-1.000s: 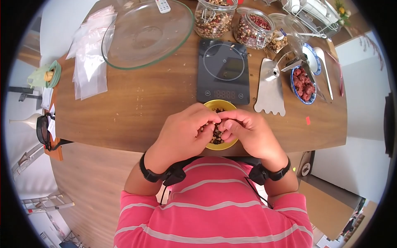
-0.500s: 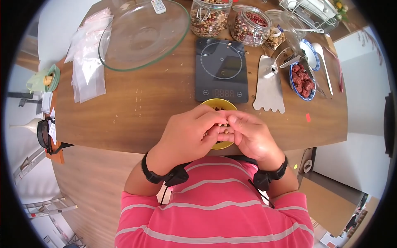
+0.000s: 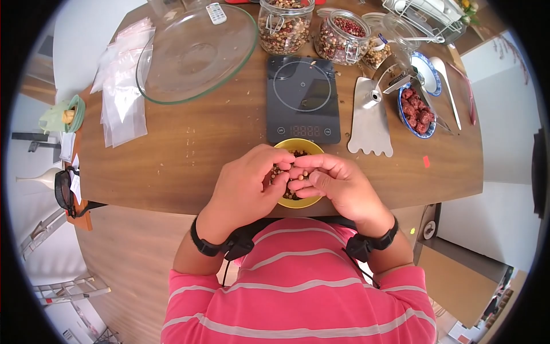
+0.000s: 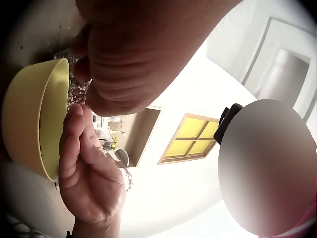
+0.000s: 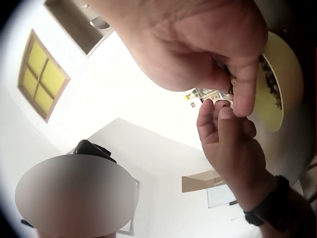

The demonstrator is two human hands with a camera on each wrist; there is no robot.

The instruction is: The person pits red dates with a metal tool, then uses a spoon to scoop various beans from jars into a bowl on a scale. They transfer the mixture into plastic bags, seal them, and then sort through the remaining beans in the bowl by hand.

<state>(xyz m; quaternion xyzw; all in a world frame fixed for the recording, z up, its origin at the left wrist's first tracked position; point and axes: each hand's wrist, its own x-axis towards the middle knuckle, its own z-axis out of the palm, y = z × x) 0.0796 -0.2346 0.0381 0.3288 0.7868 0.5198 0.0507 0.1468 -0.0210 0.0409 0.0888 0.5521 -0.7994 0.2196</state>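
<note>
A small yellow bowl [image 3: 312, 145] of dark and tan dried beans [image 3: 291, 194] stands at the table's front edge, under both hands. My right hand [image 3: 349, 189] holds a few beans [image 3: 302, 176] on its curled fingers, with the thumb against them. From the other side my left hand [image 3: 246, 180] curves in, its index fingertip close to the right fingertips. In the right wrist view the left hand [image 5: 237, 144] has its thumb near its fingertips, a small brown bean [image 5: 224, 103] showing between them. The left wrist view shows the yellow bowl [image 4: 22, 119] beside the right hand [image 4: 94, 183].
Beyond the bowl lies a black kitchen scale [image 3: 303, 117]. Bean jars [image 3: 285, 28] stand behind it. On the right are a metal scraper [image 3: 369, 123] and a blue-rimmed bowl [image 3: 413, 131] of dark red pieces; on the left, a glass dish [image 3: 226, 77] and plastic bags [image 3: 123, 117].
The hands came together over the bowl, hiding most of its beans, then drew slightly apart. Beans now show on the right fingers. The head view has shifted slightly.
</note>
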